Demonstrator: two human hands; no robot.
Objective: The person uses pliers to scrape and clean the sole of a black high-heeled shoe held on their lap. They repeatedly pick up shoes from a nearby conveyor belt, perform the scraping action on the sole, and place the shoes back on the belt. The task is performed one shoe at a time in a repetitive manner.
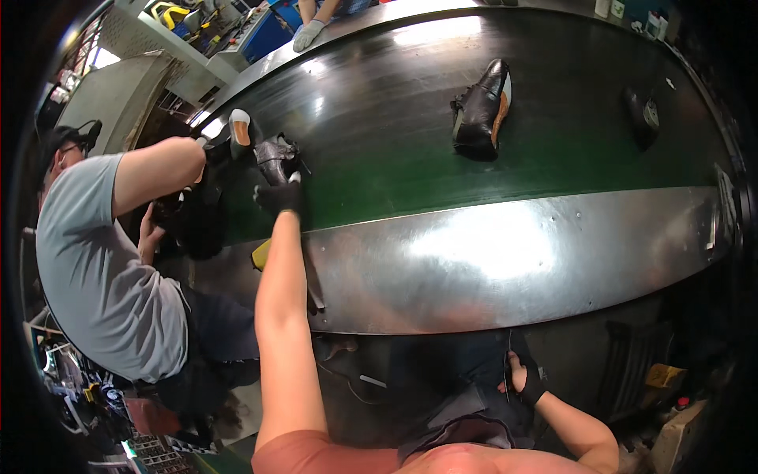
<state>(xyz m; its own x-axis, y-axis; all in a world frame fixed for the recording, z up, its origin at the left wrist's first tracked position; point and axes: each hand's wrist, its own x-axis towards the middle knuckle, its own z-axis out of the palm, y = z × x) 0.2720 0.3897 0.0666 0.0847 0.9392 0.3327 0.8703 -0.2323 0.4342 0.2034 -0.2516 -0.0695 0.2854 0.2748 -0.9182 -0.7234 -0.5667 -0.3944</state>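
Two gloved hands: left hand (278, 195) is stretched out to the belt (395, 150), fingers curled at a dark shoe (276, 156) lying on its side, touching its edge; can't tell if it's clamped. Right hand (527, 379) is down by the lap, closed on dark fabric (466, 411). Risk, IMO: a thin fingertip hold could slip w/ the belt running, or bump the co-worker's arm (158, 170) just beside. Shoe: black, glossy, laced.
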